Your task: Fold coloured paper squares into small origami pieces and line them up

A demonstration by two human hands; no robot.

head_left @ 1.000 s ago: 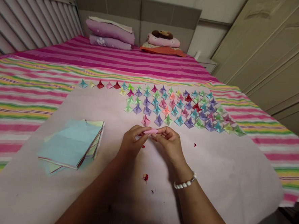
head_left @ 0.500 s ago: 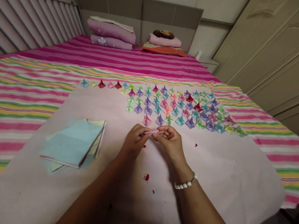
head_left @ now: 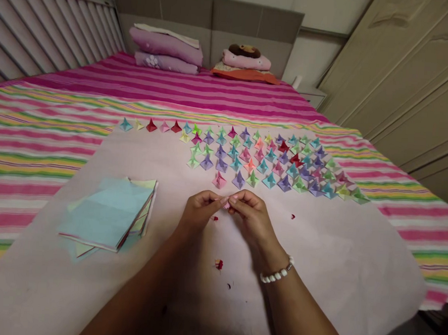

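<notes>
Both hands meet over a pale pink sheet [head_left: 316, 264] spread on the bed. My left hand [head_left: 198, 212] and my right hand [head_left: 252, 214] pinch a small folded pink paper piece [head_left: 226, 204] between their fingertips. Only a corner of it shows; the fingers hide the remainder. My right wrist wears a white bead bracelet [head_left: 276, 275]. Just beyond the hands stand several rows of small folded paper shapes [head_left: 270, 162] in many colours, the nearest a pink one [head_left: 218, 180].
A stack of pastel paper squares [head_left: 109, 215] lies left of my hands. Tiny red scraps [head_left: 218, 264] dot the sheet. The striped bedspread [head_left: 39, 141] runs back to pillows [head_left: 165, 50] and folded bedding [head_left: 245, 65]. A wardrobe [head_left: 411, 83] stands at right.
The pink paper showed as a longer strip between my fingers; now both hands have closed in and it is folded smaller, mostly hidden.
</notes>
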